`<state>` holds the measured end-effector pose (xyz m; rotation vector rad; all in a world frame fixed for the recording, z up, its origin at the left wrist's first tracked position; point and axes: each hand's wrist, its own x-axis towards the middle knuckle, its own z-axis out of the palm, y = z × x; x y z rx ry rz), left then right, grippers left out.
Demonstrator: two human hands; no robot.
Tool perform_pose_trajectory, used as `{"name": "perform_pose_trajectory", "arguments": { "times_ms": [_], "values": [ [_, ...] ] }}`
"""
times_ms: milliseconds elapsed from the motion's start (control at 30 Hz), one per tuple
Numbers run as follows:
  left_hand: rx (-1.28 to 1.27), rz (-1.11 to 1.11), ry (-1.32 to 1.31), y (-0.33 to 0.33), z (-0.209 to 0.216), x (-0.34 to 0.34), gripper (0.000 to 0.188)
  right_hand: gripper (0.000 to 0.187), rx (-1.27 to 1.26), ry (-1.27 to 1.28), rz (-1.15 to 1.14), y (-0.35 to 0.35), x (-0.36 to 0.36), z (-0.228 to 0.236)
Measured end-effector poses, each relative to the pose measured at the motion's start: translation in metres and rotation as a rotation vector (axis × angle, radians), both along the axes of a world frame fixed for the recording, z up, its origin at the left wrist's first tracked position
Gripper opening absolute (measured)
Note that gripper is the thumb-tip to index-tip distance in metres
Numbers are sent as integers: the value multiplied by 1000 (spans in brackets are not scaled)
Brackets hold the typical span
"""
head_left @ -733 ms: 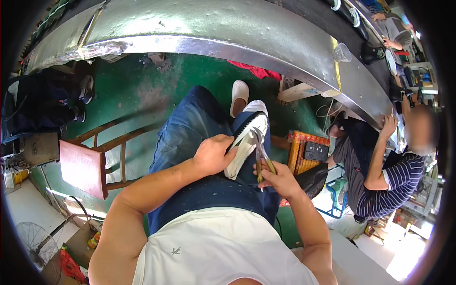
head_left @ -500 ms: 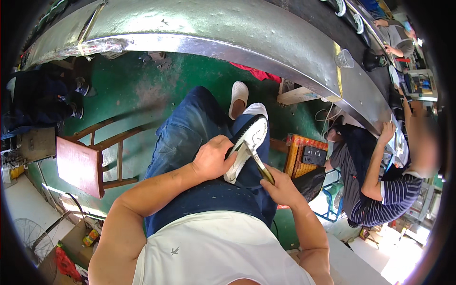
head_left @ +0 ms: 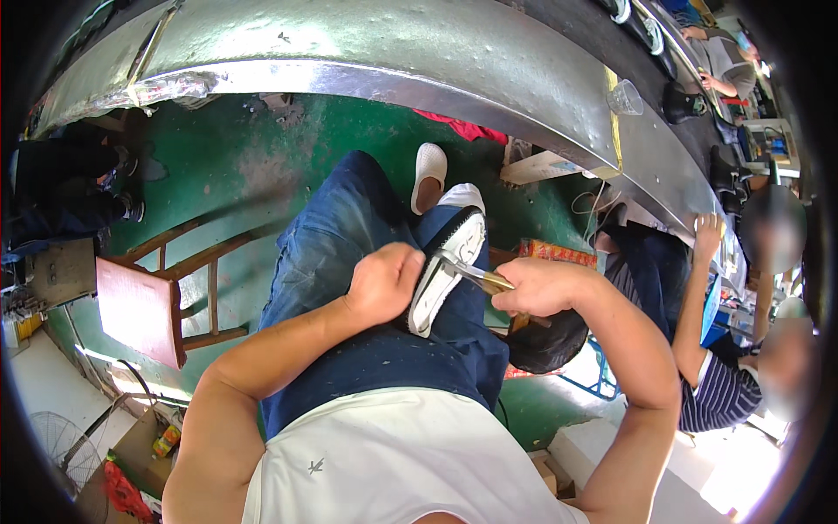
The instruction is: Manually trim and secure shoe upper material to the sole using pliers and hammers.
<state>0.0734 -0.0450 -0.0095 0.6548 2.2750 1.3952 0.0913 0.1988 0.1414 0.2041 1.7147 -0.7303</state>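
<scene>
On my lap lies a black shoe (head_left: 425, 307) with its white underside turned up, its toe end pointing away from me. My left hand (head_left: 381, 284) is closed around its left edge at mid-length; the fingertips are partly hidden. A pair of metal pincers (head_left: 472, 273) is in the grip of my right hand (head_left: 539, 286), which comes in from the right. The head of the pincers touches or nearly touches the shoe's left edge, next to my left hand. One handle shows beneath my fingers.
A metal-edged workbench (head_left: 349, 77) curves across the far side. To the left stands a wooden stool (head_left: 141, 310) on the green floor. A black bag (head_left: 550, 345) hangs at my right. Beyond it sits a co-worker in a striped shirt (head_left: 724, 393). A clear cup (head_left: 624, 98) is on the bench.
My right hand has swung up and outward, elbow spread, and the pincers have turned flatter across the shoe. Their head has shifted toward the left edge. My left hand has barely moved.
</scene>
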Motion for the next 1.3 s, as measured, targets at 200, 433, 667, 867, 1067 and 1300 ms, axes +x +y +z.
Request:
{"name": "perform_pose_trajectory", "arguments": {
  "times_ms": [200, 433, 667, 867, 1067, 1300],
  "values": [
    [181, -89, -642, -1, -77, 4, 66, 38, 139, 317, 335, -16, -7, -17],
    [547, -77, -875, -14, -63, 5, 73, 24, 0, 548, -149, -32, 62, -87],
    [174, -101, -327, -1, -51, -11, 81, 28, 25, 687, -713, -86, 120, -140],
    [166, -48, -322, 6, -43, -4, 80, 24, 69, 825, -183, -23, 74, -82],
    [186, -42, -622, 9, -32, -13, 72, 22, -204, 351, -523, -3, 58, -104],
    [165, -78, -552, 10, -27, -16, 71, 25, -398, 271, -833, -26, 71, -123]
  ]
}}
